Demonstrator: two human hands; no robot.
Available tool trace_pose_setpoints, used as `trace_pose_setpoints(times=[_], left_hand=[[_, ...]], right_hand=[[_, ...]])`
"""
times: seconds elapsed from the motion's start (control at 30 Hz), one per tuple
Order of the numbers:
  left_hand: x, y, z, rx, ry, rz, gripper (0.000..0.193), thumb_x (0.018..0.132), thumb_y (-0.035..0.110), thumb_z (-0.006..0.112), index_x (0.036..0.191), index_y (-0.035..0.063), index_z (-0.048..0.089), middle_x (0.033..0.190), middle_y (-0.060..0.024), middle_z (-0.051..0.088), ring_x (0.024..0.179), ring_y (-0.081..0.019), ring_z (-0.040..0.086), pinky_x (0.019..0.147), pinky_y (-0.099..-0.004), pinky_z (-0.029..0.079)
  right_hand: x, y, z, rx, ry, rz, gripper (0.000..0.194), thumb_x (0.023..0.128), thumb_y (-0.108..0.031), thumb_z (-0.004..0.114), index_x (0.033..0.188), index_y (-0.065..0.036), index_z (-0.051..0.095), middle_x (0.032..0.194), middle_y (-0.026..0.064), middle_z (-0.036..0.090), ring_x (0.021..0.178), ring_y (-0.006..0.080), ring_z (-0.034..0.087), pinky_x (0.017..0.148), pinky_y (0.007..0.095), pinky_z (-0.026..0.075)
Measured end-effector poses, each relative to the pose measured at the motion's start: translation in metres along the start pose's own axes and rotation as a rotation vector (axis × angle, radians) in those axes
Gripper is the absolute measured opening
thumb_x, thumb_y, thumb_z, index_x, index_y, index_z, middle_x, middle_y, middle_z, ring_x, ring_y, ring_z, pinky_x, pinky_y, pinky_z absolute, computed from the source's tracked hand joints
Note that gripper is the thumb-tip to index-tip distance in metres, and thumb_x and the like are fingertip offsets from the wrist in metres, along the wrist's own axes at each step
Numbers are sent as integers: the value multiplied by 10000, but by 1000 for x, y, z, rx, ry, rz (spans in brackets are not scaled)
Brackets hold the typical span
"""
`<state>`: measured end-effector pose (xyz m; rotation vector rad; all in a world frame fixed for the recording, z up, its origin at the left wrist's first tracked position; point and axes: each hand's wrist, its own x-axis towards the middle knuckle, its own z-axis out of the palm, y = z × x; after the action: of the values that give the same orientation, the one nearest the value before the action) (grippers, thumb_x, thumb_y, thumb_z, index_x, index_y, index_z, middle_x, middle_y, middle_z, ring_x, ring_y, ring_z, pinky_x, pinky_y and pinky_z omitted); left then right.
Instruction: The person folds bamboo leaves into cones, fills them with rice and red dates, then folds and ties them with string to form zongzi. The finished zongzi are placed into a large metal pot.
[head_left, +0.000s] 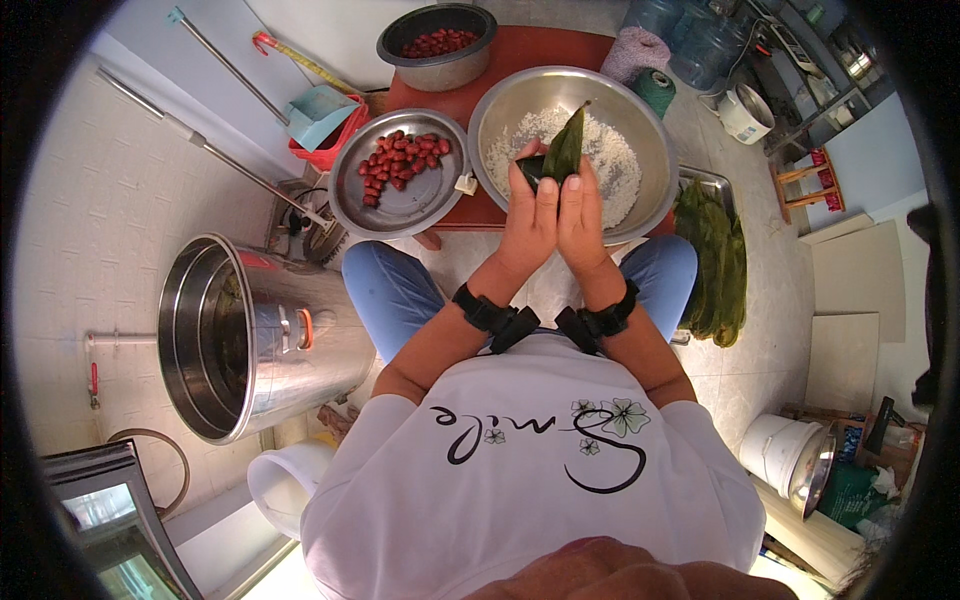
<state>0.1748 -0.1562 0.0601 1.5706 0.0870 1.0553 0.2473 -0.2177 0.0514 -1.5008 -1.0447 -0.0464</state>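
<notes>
My left hand (530, 214) and my right hand (583, 214) are side by side over a large steel bowl (660, 161). Between them they hold a folded green leaf bundle (566, 150), its long pointed tip sticking up and away from me. What lies inside the fold is hidden. White rice grains (619, 161) spread over the bottom of the bowl beneath. Left of the bowl, red jujubes (405, 157) lie in a shallow steel basin (420, 214). Long green leaves (709, 270) are heaped on a metal tray (712, 176) to the right.
Both vessels stand on a red table (517, 49), with a dark tub (439, 71) of jujubes behind. Spools of pink-white twine (637, 52) and green twine (654, 90) stand at the back right. A tall steel pot (292, 337) is on my left.
</notes>
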Motion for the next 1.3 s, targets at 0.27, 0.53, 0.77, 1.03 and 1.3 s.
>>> trace_pose_setpoints(times=[0.27, 0.53, 0.77, 1.03, 1.3], left_hand=[[-1, 4, -2, -85, 6, -102, 512, 1004, 230, 523, 1385, -42, 316, 1239, -142, 494, 1132, -208, 495, 1007, -355, 390], [-2, 5, -12, 99, -24, -26, 441, 1005, 204, 489, 1356, -41, 383, 1248, -171, 540, 1126, -237, 532, 997, -363, 411], [1, 6, -21, 112, -47, -61, 387, 998, 273, 536, 1236, -21, 454, 1089, -147, 601, 991, -232, 581, 886, -356, 458], [5, 13, -35, -283, -81, -540, 407, 1035, 325, 479, 1254, -17, 457, 1081, -101, 606, 862, -134, 625, 738, -257, 530], [3, 11, -39, -192, -172, -405, 429, 1028, 304, 494, 1304, -16, 429, 1137, -127, 590, 963, -167, 604, 823, -292, 504]], right_hand=[[3, -20, -3, 368, -44, 119, 393, 1039, -235, 399, 1295, 38, 517, 1167, 159, 613, 1061, 277, 586, 1014, 394, 400], [27, -31, -36, 460, -26, 377, 254, 971, -174, 605, 1068, 43, 697, 965, 31, 684, 900, 81, 579, 833, 252, 456], [39, -25, -50, 316, -156, 440, 209, 937, -126, 645, 1060, 25, 721, 940, 64, 709, 852, 87, 605, 804, 249, 468], [48, -55, -74, -622, -404, -614, 436, 836, -75, 592, 1270, -63, 628, 1275, 154, 622, 1220, 316, 575, 1075, 436, 413], [53, -31, -64, -513, -450, -509, 404, 832, -15, 552, 1221, -70, 647, 1198, 138, 661, 1195, 301, 592, 1091, 459, 404]])
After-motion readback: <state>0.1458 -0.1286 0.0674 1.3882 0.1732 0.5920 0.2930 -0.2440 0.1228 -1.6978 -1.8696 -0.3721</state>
